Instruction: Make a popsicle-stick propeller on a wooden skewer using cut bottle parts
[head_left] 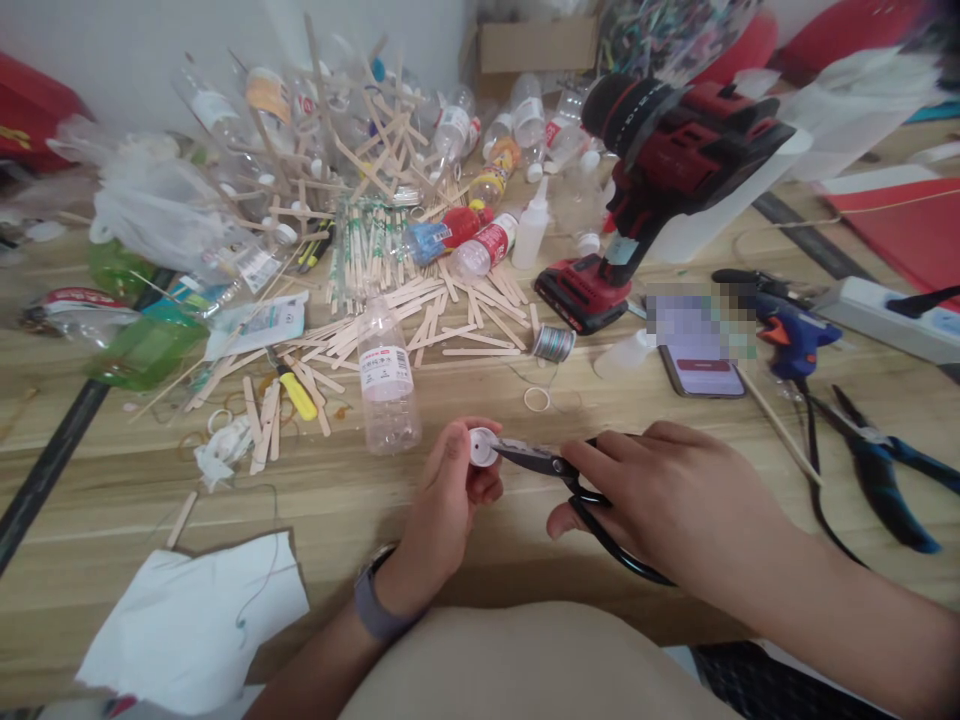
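My left hand (446, 500) pinches a small white bottle cap (483, 447), its hollow side turned up with a small dark hole in it. Black-handled scissors (536, 458) are in my right hand (660, 490), their blade tips touching the cap's right rim. The fingers of my right hand wrap round the scissor handles. Behind my left hand, a clear plastic bottle (386, 385) with a white and red label lies on the wooden table (337, 520).
Wooden sticks (480, 335), plastic bottles and a yellow cutter (296, 395) lie beyond my hands. A red drill (660, 180) stands behind; a phone (701, 350), glue gun (795, 330) and pliers (877, 470) lie right. White paper (199, 620) is front left.
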